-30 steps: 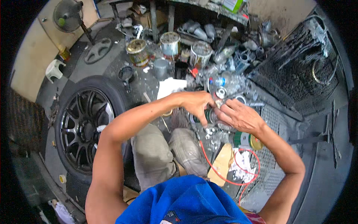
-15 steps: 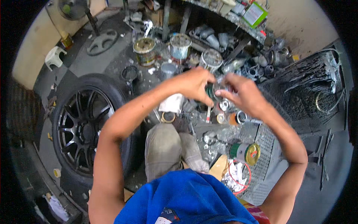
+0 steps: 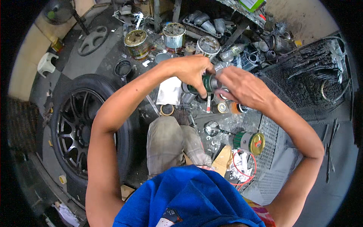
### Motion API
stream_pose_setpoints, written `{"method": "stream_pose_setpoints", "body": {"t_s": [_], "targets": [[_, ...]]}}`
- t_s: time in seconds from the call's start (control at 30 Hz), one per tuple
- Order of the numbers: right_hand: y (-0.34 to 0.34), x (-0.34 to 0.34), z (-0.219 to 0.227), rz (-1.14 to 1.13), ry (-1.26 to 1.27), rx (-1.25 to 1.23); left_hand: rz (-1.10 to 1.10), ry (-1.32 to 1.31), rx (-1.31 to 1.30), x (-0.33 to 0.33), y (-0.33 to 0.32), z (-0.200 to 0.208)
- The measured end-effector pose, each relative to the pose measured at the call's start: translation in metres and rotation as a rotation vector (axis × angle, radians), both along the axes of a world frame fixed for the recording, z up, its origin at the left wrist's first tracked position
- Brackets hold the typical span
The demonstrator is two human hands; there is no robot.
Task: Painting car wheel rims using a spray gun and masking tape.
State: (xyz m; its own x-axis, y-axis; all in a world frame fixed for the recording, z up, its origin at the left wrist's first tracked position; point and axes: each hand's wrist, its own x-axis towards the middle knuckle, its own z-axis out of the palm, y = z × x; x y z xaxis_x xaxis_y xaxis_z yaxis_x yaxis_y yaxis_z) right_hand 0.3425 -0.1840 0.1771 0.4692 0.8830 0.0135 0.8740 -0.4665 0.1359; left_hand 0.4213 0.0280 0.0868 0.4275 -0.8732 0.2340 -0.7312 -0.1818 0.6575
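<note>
My left hand (image 3: pixel 192 72) is wrapped round a small dark green can (image 3: pixel 207 81) with a silver ridged neck, held tilted on its side above the floor. Close against the neck end, the fingers of my right hand (image 3: pixel 244 86) are curled; they hide whatever covers the mouth. Below the hands stand a small open-topped tin (image 3: pixel 222 108) and an orange jar (image 3: pixel 236 108). A white sheet (image 3: pixel 169 91) lies by my left wrist, with a roll of tape (image 3: pixel 166 110) just nearer to me.
A wheel with a black tyre (image 3: pixel 86 130) lies to my left. Paint-smeared tins (image 3: pixel 174 37) stand ahead, below a bench (image 3: pixel 236 13). Nearer on the right are a green-and-gold can (image 3: pixel 248 142) and crumpled paper (image 3: pixel 240 166). A black-coated panel (image 3: pixel 302 81) stands at far right.
The green can shows more fully and lies nearer level. My right hand has turned over, its back now upward, and closed in on the neck. The view has shifted slightly.
</note>
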Motion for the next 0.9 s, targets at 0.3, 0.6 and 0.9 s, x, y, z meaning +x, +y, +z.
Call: {"method": "stream_pose_setpoints", "body": {"t_s": [0.3,0.6,0.9], "targets": [[-0.006,0.007,0.014,0.111,-0.227,0.058,-0.081,0.21,-0.17,-0.027,-0.008,0.026],[-0.006,0.025,0.021,-0.547,-0.288,-0.037,0.395,-0.098,-0.449,-0.007,-0.043,0.021],[-0.034,0.031,0.045,-0.227,0.212,0.489,0.284,-0.128,-0.289,0.016,-0.036,0.04]]}}
